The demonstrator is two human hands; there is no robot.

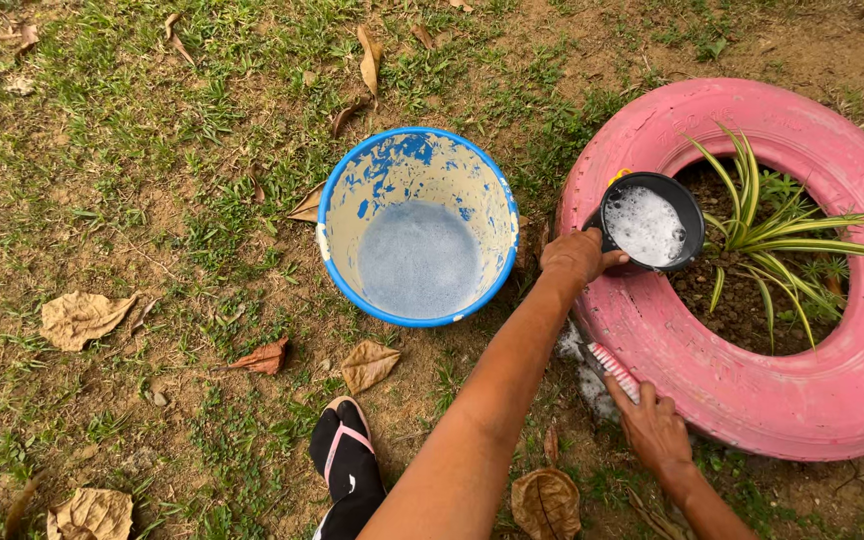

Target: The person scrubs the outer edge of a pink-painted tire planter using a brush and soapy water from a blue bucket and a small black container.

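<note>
The left hand point(577, 255) grips a small black bowl of soapy foam point(649, 225), tilted over the pink painted tyre planter point(752, 390) to wet its rim. The right hand point(654, 432) clasps a pink-bristled scrub brush point(612, 370) against the tyre's wall. A blue-rimmed plastic bucket point(417, 228) of sudsy water stands close on the grass.

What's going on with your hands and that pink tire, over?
Left hand grips black scoop of suds over pink tire. Right hand holds brush against tire. Blue bucket beside, nothing blocking.
</note>
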